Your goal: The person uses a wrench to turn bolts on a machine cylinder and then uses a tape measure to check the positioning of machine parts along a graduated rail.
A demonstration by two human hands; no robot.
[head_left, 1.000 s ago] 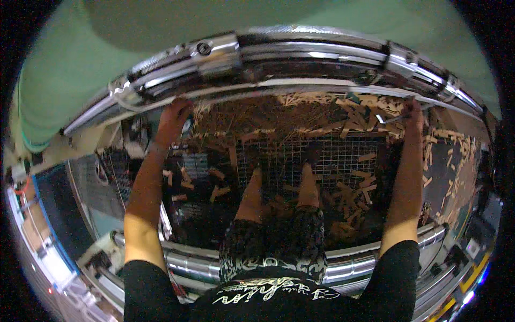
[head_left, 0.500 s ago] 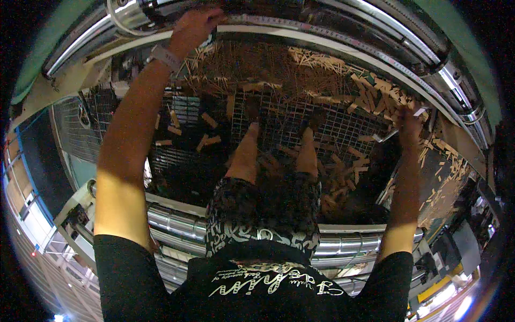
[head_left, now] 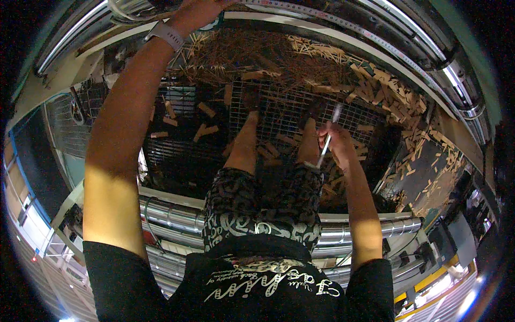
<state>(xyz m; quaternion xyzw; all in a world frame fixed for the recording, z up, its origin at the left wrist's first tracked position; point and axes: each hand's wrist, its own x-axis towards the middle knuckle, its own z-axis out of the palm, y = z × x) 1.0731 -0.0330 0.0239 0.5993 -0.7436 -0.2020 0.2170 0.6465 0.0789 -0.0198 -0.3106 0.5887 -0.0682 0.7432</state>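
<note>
My left hand (head_left: 199,12) is at the upper edge of the view, by the near end of a printed measuring tape (head_left: 343,22) that runs along the machine's beam. Its fingers look curled and are partly cut off. A small teal-coloured bit shows under the palm, too little to name. My right hand (head_left: 338,144) is closed around a thin silver hex key (head_left: 325,146), held above the grating near my right knee. One end of the key points up and away, blurred by motion; its other end points down toward my shorts.
Shiny steel rollers and rods (head_left: 407,21) cross the far side, with more rollers (head_left: 177,217) behind my legs. Wood-coloured strips (head_left: 386,91) lie heaped at the right and scattered over the metal grating (head_left: 284,110) around my feet. A dark panel (head_left: 418,177) bears more strips.
My right hand has swung left and nearer, from the right-hand heap to beside my right knee, carrying the hex key. My left hand sits slightly higher in view.
</note>
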